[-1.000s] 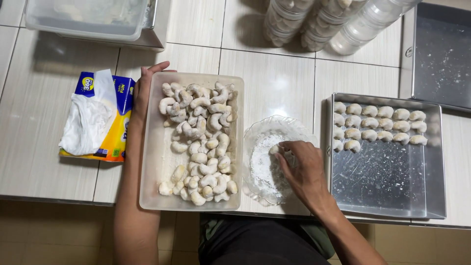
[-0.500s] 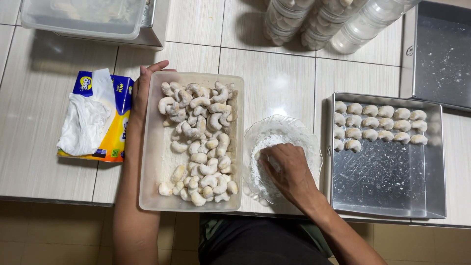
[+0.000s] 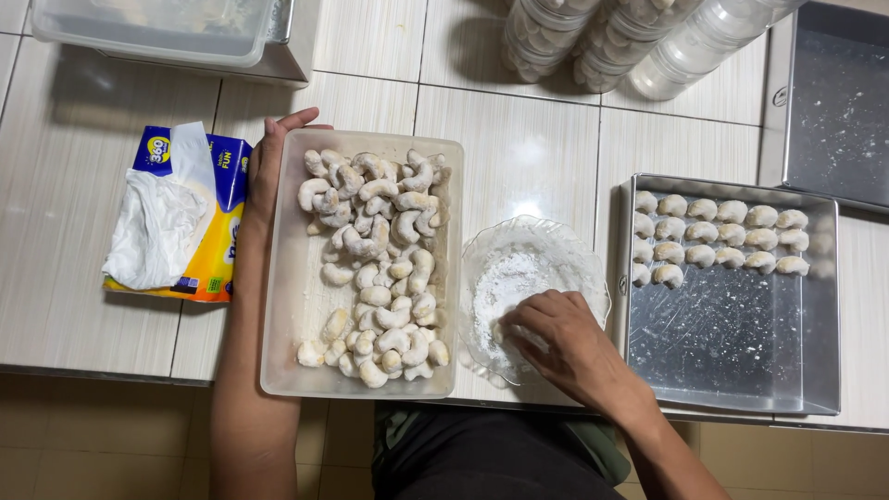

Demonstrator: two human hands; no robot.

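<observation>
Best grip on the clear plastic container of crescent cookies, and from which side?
Probably the long left wall of the clear container, near its far corner, coming from the left: the left hand already rests there, and that side's interior is mostly bare. Cookies crowd the right wall, and the glass bowl with the right hand blocks that side.

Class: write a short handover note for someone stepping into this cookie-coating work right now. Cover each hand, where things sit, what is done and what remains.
Left hand: resting on the far left rim of the clear plastic tray of crescent cookies.
Right hand: fingers down in the clear glass bowl of white powder; whether it holds a cookie is hidden.
Done: two rows and a few of coated cookies in the square metal pan.
Left: most crescents remain in the tray.
</observation>
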